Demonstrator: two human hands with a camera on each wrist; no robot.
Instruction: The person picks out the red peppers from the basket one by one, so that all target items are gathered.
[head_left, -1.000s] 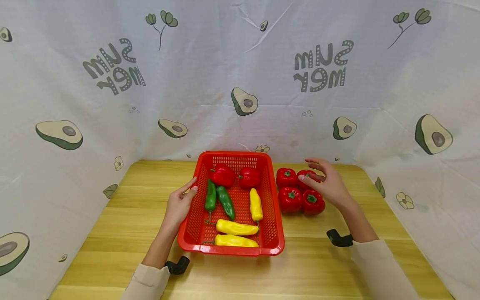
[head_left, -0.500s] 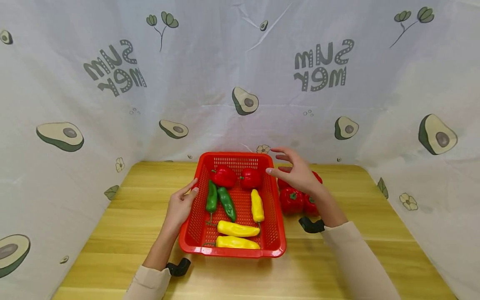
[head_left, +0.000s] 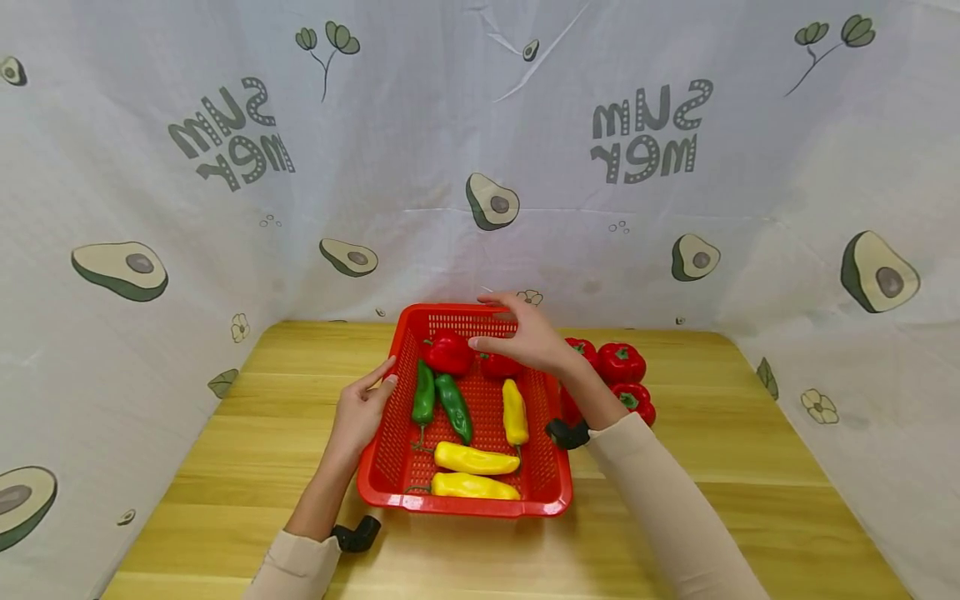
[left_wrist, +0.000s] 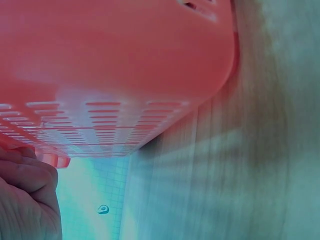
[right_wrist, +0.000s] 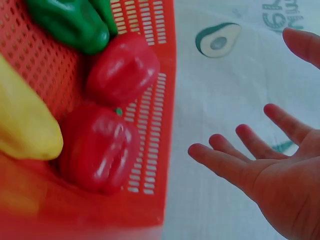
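A red plastic basket (head_left: 480, 504) stands on the table. My left hand (head_left: 358, 415) grips its left rim; in the left wrist view the curled fingers (left_wrist: 30, 175) meet the rim from outside. Over the basket's far right part hovers my right hand (head_left: 531, 337), fingers spread, holding nothing. Below it, a red bell pepper (head_left: 499, 367) is partly covered, and another red bell pepper (head_left: 449, 352) lies to its left. Two green peppers (head_left: 453, 408) and several long yellow peppers (head_left: 476, 458) share the basket. The right wrist view shows the spread right hand (right_wrist: 280, 180).
Several red bell peppers (head_left: 622, 362) stand on the wooden table (head_left: 720, 433) right of the basket, some behind the right forearm. A white cloth (head_left: 412, 167) with avocado prints hangs behind and at both sides.
My right hand has moved left from above the loose red bell peppers to over the basket, with nothing in it. My left hand has stayed on the rim.
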